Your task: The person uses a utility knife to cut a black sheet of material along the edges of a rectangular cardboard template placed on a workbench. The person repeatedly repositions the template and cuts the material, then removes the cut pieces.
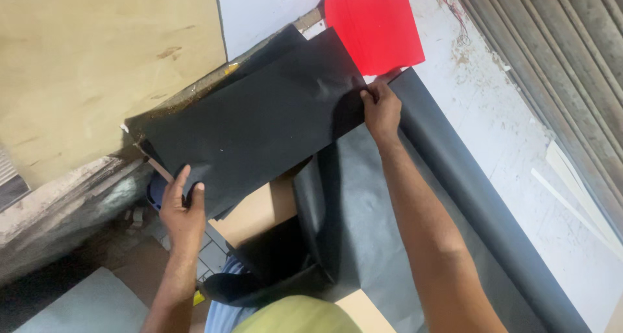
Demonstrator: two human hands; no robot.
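A black sheet (259,122) is held flat at the frame's centre, pinched at seven o'clock by the left hand (183,210) and at three o'clock by the right hand (381,109). It is judged light, limp and best gripped at opposite edges. A red sheet (375,25) lies at one o'clock.

Red sheet (374,27) top cut by frame edge; black sheet (259,122) hides left-hand fingers (195,190)

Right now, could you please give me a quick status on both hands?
Left hand and right hand grip black sheet at opposite ends. Red sheet beyond. Nothing obstructing.
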